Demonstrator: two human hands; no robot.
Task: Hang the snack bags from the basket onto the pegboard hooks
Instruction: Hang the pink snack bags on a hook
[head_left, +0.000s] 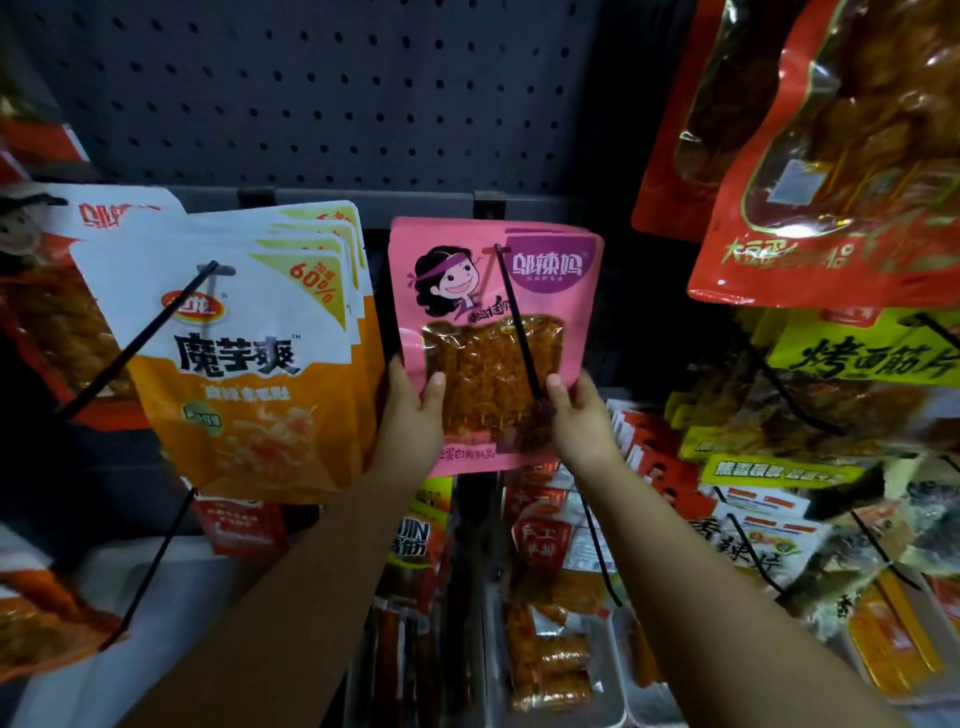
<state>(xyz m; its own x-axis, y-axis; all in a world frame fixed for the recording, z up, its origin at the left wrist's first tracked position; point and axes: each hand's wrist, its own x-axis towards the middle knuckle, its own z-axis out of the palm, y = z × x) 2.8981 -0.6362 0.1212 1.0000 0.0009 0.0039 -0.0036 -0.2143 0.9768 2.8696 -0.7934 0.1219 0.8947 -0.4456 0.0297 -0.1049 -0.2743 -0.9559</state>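
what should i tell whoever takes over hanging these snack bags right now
Left hand grips the pink snack bag at its lower left edge; right hand grips its lower right.
The black hook already runs through the bag's top hole, so it is on the peg but not yet released.
The orange and white bags hang on the next hook to the left.
Left: let go; basket not in view.

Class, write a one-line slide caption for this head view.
Both hands hold a pink snack bag threaded on a pegboard hook.

Single head-worn wide-angle view, facing forward and slightly down, close to the pegboard (322, 93); both forearms reach in from the bottom edge. Edges bend from lens distortion.
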